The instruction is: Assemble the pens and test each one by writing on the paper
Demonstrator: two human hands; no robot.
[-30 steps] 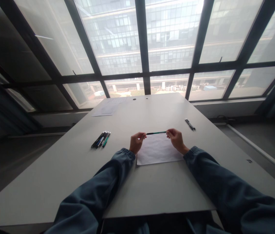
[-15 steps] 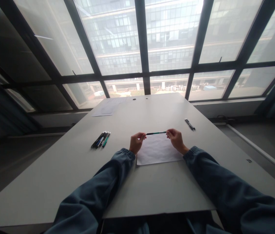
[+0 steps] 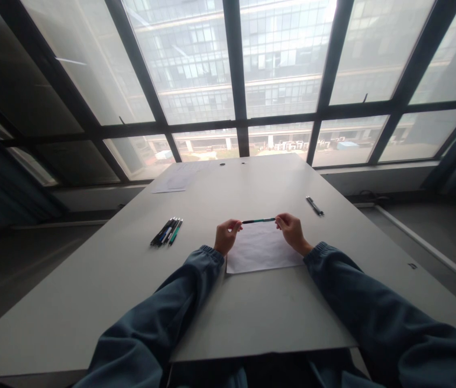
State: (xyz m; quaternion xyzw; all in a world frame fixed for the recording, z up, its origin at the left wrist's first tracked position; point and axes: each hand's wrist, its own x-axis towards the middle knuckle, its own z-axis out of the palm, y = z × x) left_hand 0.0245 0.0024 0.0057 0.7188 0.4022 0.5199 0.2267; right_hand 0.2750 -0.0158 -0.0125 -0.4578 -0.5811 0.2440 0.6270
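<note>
A slim dark pen (image 3: 258, 220) with a green section is held level between my two hands. My left hand (image 3: 226, 236) pinches its black end between thumb and fingers. The other end is pinched by my right hand (image 3: 290, 231). Below the pen lies a white sheet of paper (image 3: 266, 252), partly covered by both hands. Whether the hands rest on the paper I cannot tell.
Several pens (image 3: 167, 232) lie side by side on the white table (image 3: 106, 280) at left. Another pen (image 3: 315, 206) lies to the right. Papers (image 3: 171, 180) sit at the far left, before the large windows.
</note>
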